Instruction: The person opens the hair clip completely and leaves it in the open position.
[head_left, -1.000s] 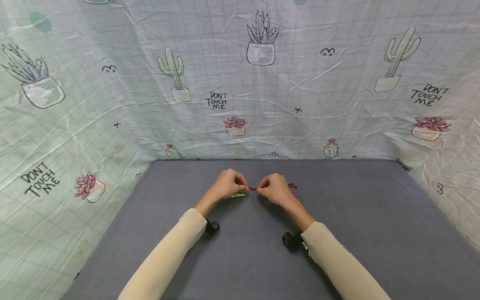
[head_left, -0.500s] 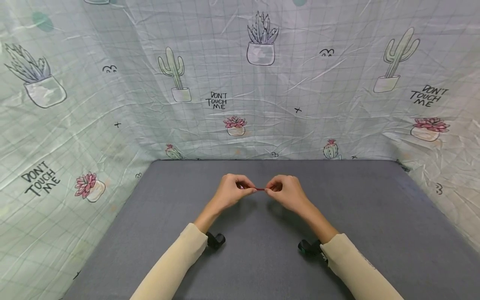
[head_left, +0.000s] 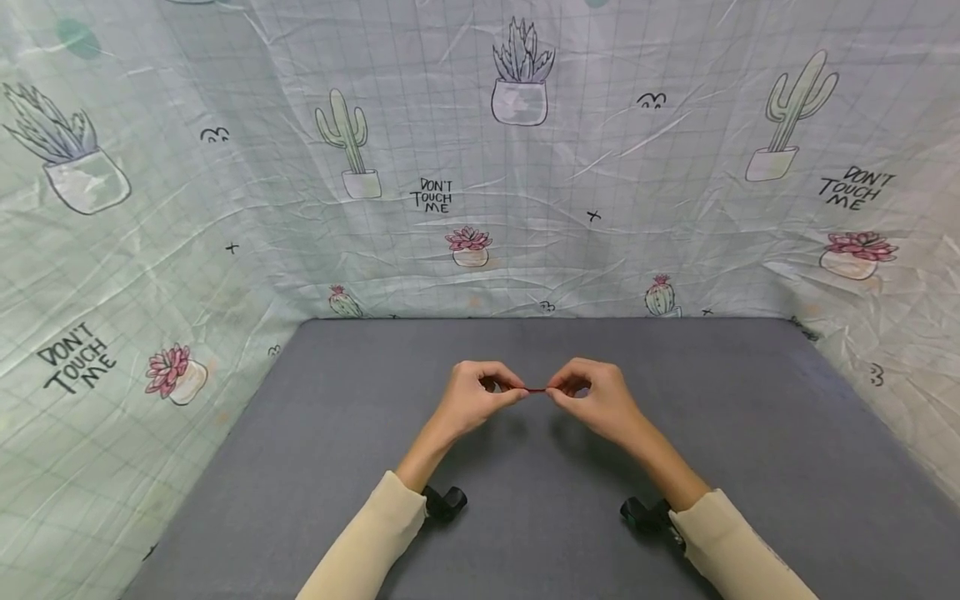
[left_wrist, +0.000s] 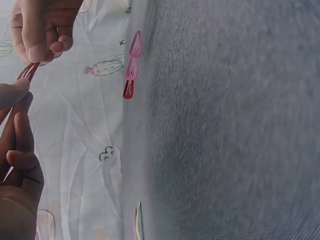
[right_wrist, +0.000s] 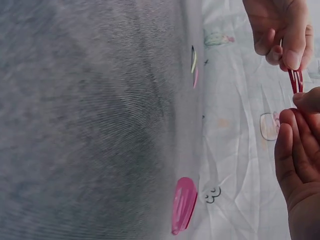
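A red snap hair clip (head_left: pixel 536 390) is held up above the grey table, stretched level between both hands. My left hand (head_left: pixel 470 397) pinches one end between thumb and forefinger; my right hand (head_left: pixel 597 398) pinches the other end the same way. Up close in the left wrist view, slots show in the red clip (left_wrist: pixel 29 72) between the fingertips. The right wrist view shows the red clip (right_wrist: pixel 296 81) too, its ends covered by the thumbs and fingers.
On the table lie a magenta clip (left_wrist: pixel 135 44), a pink clip (left_wrist: pixel 131 68) and a red clip (left_wrist: pixel 128 90) in a row. Elsewhere are a yellow-green clip (right_wrist: pixel 193 58) and a pink one (right_wrist: pixel 195 77). A patterned curtain (head_left: pixel 517 192) stands behind the grey table (head_left: pixel 360 367).
Both hands have moved right and nearer to me, carrying the red hair clip between them. The clips on the table, earlier visible beside the hands, are now hidden in the head view.
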